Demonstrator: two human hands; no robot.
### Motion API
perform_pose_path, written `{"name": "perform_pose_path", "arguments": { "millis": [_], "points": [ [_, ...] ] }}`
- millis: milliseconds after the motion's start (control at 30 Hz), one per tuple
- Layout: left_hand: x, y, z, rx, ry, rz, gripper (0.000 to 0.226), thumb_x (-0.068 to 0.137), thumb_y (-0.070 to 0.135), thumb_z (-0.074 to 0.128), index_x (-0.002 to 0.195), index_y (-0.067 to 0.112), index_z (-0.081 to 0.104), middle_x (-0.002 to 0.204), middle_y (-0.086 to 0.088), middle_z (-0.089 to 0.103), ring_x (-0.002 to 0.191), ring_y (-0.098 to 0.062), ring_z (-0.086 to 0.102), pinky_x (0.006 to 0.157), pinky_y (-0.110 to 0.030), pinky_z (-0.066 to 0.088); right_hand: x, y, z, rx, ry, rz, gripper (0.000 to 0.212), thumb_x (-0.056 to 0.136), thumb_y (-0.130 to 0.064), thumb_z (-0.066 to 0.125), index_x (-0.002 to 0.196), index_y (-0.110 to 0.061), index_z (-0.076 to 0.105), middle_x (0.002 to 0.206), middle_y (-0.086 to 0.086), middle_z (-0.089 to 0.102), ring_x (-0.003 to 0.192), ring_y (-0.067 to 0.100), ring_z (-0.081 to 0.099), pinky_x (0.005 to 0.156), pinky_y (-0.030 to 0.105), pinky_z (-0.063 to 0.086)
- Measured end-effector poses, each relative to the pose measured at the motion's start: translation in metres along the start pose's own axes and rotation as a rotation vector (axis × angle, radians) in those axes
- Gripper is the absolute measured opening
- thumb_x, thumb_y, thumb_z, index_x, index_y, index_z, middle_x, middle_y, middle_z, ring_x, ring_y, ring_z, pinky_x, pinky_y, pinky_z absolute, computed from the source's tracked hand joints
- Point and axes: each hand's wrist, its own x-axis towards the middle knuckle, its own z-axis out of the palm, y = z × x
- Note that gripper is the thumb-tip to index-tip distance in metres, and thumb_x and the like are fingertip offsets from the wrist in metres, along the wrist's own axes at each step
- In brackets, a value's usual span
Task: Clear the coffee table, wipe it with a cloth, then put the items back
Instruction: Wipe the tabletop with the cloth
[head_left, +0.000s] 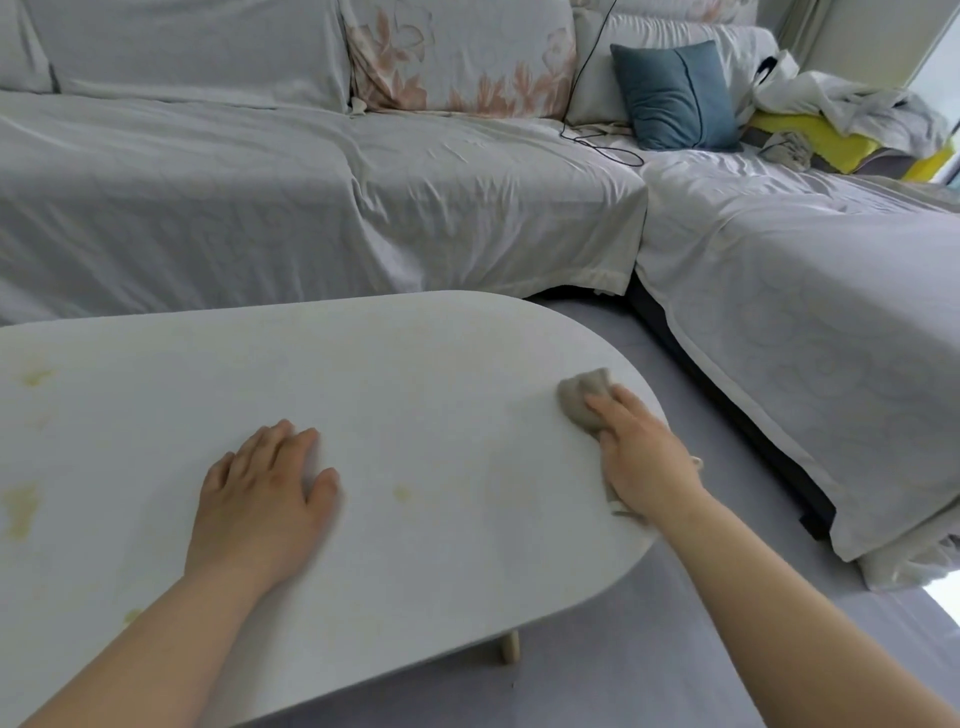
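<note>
The white oval coffee table (415, 374) fills the lower left, with yellowish stains on its left side and one near the middle. My right hand (644, 457) presses a crumpled grey-beige cloth (579, 397) flat against the table's rounded right end; part of the cloth is hidden under the palm. My left hand (262, 493) rests palm down on the tabletop near the middle, fingers spread, holding nothing.
A sofa under a pale cover (311, 197) runs behind the table, and its chaise part (805, 312) stretches along the right. A blue cushion (675, 96), a black cable (597, 140) and a pile of clothes (852, 111) lie on it. Grey floor (675, 649) lies between.
</note>
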Motion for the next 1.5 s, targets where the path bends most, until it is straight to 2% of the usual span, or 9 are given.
{"name": "perform_pose_path", "arguments": {
  "millis": [200,333,567,667,800,933,1100,1267,1500],
  "points": [
    [0.001,-0.001,-0.001,-0.001,-0.005,0.004,0.052,0.090,0.039,0.029,0.139,0.023,0.024,0.154,0.000,0.016,0.142,-0.016,0.009,0.113,-0.032,0.004,-0.043,-0.037,0.018,0.045,0.008,-0.170,0.048,0.086,-0.006,0.038,0.124,-0.034,0.048,0.153,-0.009,0.020,0.125,0.022,0.041,0.095,0.029,0.035],
    [0.001,0.000,-0.001,-0.017,0.006,0.008,0.051,0.090,0.038,0.031,0.138,0.022,0.026,0.154,-0.001,0.017,0.142,-0.016,0.010,0.112,-0.032,0.005,-0.083,-0.052,0.026,0.009,0.018,-0.489,0.040,0.071,-0.007,0.055,0.106,-0.023,0.064,0.135,0.004,0.052,0.104,0.022,0.063,0.079,0.026,0.052],
    [-0.001,0.000,-0.002,-0.057,0.025,0.000,0.049,0.090,0.036,0.034,0.137,0.020,0.031,0.153,-0.001,0.021,0.141,-0.016,0.012,0.113,-0.031,0.006,-0.030,-0.034,0.010,0.062,0.065,0.042,0.049,0.089,-0.007,0.033,0.133,-0.028,0.038,0.155,-0.005,0.011,0.136,0.022,0.026,0.106,0.031,0.026],
    [0.000,-0.001,-0.004,-0.098,0.004,-0.003,0.046,0.092,0.033,0.033,0.136,0.022,0.033,0.153,0.001,0.021,0.141,-0.013,0.012,0.113,-0.028,0.004,-0.059,-0.077,0.043,0.101,0.019,-0.219,0.061,0.082,-0.001,0.035,0.132,-0.035,0.038,0.156,-0.004,0.007,0.137,0.019,0.025,0.109,0.023,0.021],
    [0.005,-0.006,-0.018,-0.357,-0.048,-0.007,0.035,0.093,0.018,0.036,0.125,0.017,0.050,0.148,-0.003,0.033,0.138,-0.016,0.023,0.110,-0.024,0.011,-0.076,-0.101,0.052,0.116,0.002,-0.480,0.047,0.076,-0.004,0.046,0.117,-0.025,0.058,0.145,0.005,0.039,0.121,0.027,0.051,0.097,0.032,0.043],
    [0.006,-0.031,-0.043,-0.515,0.034,-0.016,0.028,0.091,0.007,0.040,0.111,0.006,0.060,0.131,-0.011,0.052,0.123,-0.023,0.044,0.084,-0.012,0.026,-0.037,-0.083,0.035,0.086,-0.087,-0.208,0.046,0.090,-0.011,0.037,0.132,-0.031,0.040,0.154,-0.007,0.014,0.133,0.020,0.031,0.105,0.025,0.026],
    [0.011,-0.084,-0.052,-0.284,0.059,-0.061,0.034,0.090,0.006,0.039,0.120,0.006,0.053,0.136,-0.011,0.049,0.127,-0.025,0.040,0.101,-0.025,0.026,-0.043,-0.134,0.068,0.011,-0.054,-0.186,0.059,0.086,-0.003,0.030,0.138,-0.030,0.025,0.156,0.000,-0.009,0.142,0.018,0.004,0.113,0.030,0.013],
    [0.014,-0.095,-0.043,-0.136,0.082,0.005,0.042,0.087,0.025,0.037,0.124,0.011,0.051,0.139,-0.008,0.045,0.129,-0.023,0.039,0.104,-0.029,0.024,-0.011,-0.145,0.077,0.050,-0.145,-0.403,0.050,0.085,-0.007,0.037,0.129,-0.032,0.042,0.155,-0.008,0.012,0.133,0.018,0.030,0.104,0.024,0.025],
    [0.019,-0.103,-0.026,-0.022,0.103,0.009,0.046,0.091,0.032,0.025,0.137,0.023,0.027,0.152,0.003,0.020,0.140,-0.011,0.013,0.110,-0.025,0.006,0.094,-0.159,0.073,-0.071,-0.006,0.036,0.055,0.084,0.000,0.032,0.138,-0.014,0.028,0.155,0.009,0.010,0.134,0.033,0.024,0.107,0.035,0.024]
  ]
}}
